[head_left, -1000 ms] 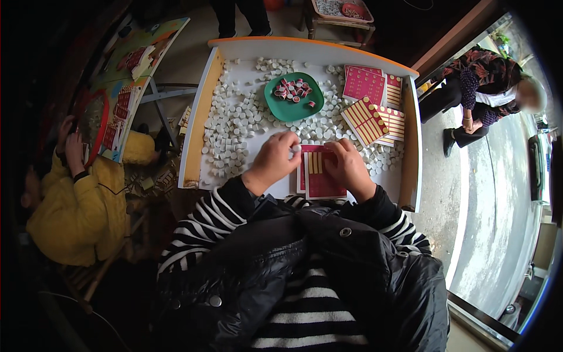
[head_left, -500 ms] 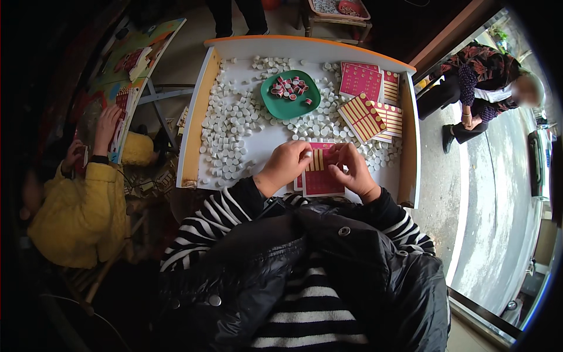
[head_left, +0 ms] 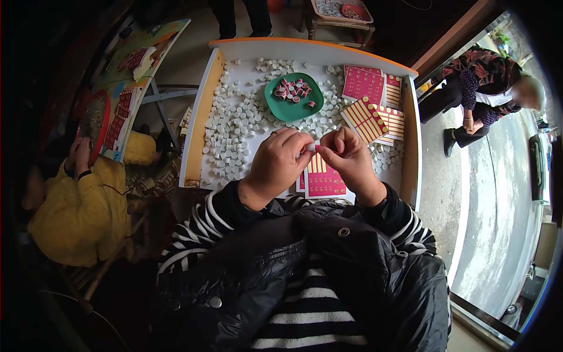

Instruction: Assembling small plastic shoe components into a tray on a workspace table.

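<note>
My left hand is closed, pinching a small white cap between thumb and fingertips. Facing it, my right hand pinches a small red sticker against the cap's side. Below both hands lies a red sticker sheet with gold dots and peeled cream strips, on top of another sheet. Beyond them, a green plate holds several caps wrapped in red stickers. Loose white caps are strewn around the plate.
More sticker sheets overlap at the tray's right. Wooden sides and an orange-edged back wall bound the white tray. On the left, a person in a yellow top works at another table. Another person sits bent over at the right.
Both my hands have risen and come together, bringing the cap and the sticker into contact. At the left, the other person's hands have drawn lower, beside a red-rimmed tray.
</note>
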